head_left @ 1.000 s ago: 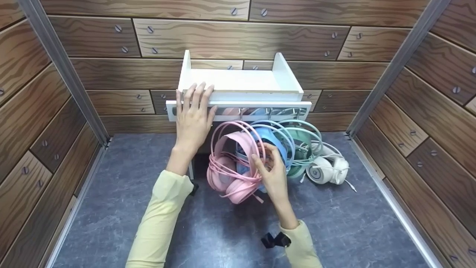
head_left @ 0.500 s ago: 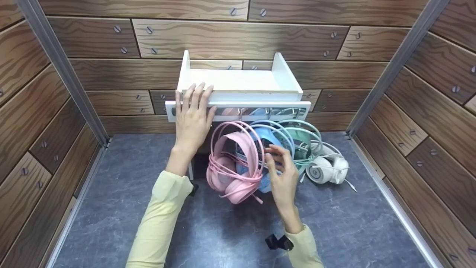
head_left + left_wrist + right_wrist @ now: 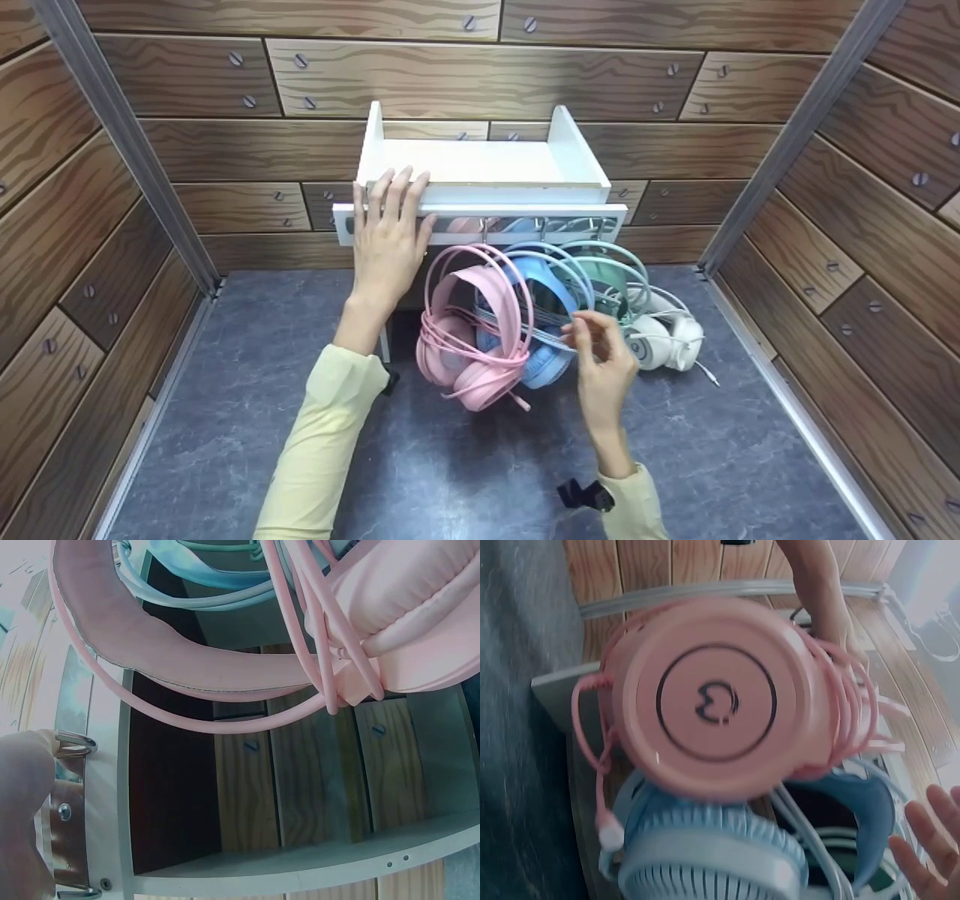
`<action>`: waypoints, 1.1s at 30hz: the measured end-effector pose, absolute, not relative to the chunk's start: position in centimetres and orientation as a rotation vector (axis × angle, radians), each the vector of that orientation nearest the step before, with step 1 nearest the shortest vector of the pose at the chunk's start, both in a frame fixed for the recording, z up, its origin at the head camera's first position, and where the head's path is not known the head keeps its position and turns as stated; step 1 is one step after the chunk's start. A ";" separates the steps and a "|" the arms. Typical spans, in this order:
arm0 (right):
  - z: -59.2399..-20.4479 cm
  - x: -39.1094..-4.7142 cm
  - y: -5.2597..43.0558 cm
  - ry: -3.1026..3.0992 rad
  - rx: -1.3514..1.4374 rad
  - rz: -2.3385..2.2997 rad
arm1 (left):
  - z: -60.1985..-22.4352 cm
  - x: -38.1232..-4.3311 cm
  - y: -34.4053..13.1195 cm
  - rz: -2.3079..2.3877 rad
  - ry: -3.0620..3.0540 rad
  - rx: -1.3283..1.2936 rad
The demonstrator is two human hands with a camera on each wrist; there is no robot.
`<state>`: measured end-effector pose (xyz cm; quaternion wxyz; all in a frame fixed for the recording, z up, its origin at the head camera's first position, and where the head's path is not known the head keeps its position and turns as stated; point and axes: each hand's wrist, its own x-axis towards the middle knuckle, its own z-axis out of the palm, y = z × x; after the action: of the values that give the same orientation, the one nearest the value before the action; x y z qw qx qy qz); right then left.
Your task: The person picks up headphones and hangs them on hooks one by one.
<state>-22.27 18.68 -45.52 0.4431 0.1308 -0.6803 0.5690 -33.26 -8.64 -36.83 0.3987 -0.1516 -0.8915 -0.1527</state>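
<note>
My left hand [image 3: 386, 247] lies with straight fingers over the hook rail [image 3: 480, 210] at the front of a white shelf unit [image 3: 469, 161]. Pink headphones [image 3: 484, 381], wound with their cable, hang from the rail nearest that hand. Beside them hang blue headphones [image 3: 546, 366], then green headphones [image 3: 600, 270]. My right hand [image 3: 609, 367] is at the right side of the blue pair, thumb and fingertips by its edge, fingers loosely bent. In the right wrist view, the right hand's fingers [image 3: 930, 840] are spread beside the blue headband [image 3: 874, 829], gripping nothing.
White headphones [image 3: 660, 341] are at the right end of the row, a cable plug trailing down. Metal hooks [image 3: 75, 742] project from the rail. Wood-patterned walls [image 3: 862, 285] enclose the sides and back above a dark grey marbled surface [image 3: 247, 420].
My right hand has left the pink headphones and moved right and slightly nearer, past the front of the blue pair. My left hand stays on the rail; the hanging headphones are almost unmoved.
</note>
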 end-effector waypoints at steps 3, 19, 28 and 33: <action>-45.7 -22.3 20.0 -1.618 0.303 1.439 | -36.8 -33.2 -8.6 -0.392 -2.254 -0.386; -47.2 -24.3 30.2 -1.555 -0.098 1.394 | -36.8 -33.2 -8.7 -0.394 -2.230 -0.395; -50.3 -26.7 35.8 -1.878 -0.371 1.109 | -36.9 -33.3 -8.7 -0.381 -2.207 -0.401; -52.2 -27.4 38.3 -2.183 -0.449 0.935 | -36.9 -33.3 -8.7 -0.392 -2.222 -0.400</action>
<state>-27.44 38.31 -52.16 0.3545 -0.1738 -0.8445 0.3618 -33.26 -8.68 -36.88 0.4123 -0.1592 -0.8834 -0.1559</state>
